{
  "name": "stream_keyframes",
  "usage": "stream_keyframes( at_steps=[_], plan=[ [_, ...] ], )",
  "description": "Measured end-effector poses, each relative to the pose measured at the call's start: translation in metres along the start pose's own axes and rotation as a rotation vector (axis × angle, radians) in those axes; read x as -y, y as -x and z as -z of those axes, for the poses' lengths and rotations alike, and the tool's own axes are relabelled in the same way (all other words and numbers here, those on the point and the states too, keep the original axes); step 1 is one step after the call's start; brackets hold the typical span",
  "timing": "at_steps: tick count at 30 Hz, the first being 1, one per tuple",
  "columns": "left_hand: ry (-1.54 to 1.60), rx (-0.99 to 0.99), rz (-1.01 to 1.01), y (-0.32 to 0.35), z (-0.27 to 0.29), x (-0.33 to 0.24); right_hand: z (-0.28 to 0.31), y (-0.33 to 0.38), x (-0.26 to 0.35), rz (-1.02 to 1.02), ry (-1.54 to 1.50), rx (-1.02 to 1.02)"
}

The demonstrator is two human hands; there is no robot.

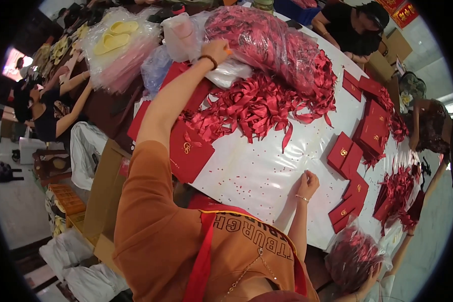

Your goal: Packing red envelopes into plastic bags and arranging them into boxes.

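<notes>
Holding left hand (216, 52) curled, grip impossible to tell, and right hand (308, 186) bunched, fingertips together; risking spillage by tugging bulging clear-plastic bag of red satin ribbons (267, 43) atop white table (231, 173).

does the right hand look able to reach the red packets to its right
Probably yes: nothing bulky seems to stand on the white tabletop between the right hand and the red packets.

Small manual assembly or packing workshop, broad white surface (256, 171) shared by several workers (352, 27), loose heap of red ribbons (251, 108), bulk ribbon in a clear plastic sack (267, 38), repeated flat red pieces (373, 132) with gold marks, open cardboard box (101, 189) alongside, orange crate (65, 199) beyond.
</notes>
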State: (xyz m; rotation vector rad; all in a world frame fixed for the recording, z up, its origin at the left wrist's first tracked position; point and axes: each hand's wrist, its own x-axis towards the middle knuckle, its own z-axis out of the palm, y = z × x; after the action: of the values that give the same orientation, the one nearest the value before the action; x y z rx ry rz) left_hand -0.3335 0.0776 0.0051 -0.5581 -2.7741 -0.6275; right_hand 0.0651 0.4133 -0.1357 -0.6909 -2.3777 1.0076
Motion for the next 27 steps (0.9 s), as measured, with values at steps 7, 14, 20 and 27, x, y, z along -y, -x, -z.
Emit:
stream_keyframes(
  at_steps=[7,14,20,27],
  plan=[
    [-0.071,0.336,-0.288,-0.034,0.033,0.029,-0.064,-0.009,0.103,0.169,-0.095,0.069],
    [0.231,0.481,-0.586,-0.057,0.023,0.004,-0.215,-0.124,0.302,0.611,-0.229,0.557],
    [-0.655,0.257,-0.693,-0.014,0.016,0.054,-0.29,-0.13,0.337,0.363,0.35,0.853],
    [-0.569,0.107,-0.395,0.004,-0.007,0.037,-0.3,-0.101,0.286,0.634,0.269,0.419]
  ],
)
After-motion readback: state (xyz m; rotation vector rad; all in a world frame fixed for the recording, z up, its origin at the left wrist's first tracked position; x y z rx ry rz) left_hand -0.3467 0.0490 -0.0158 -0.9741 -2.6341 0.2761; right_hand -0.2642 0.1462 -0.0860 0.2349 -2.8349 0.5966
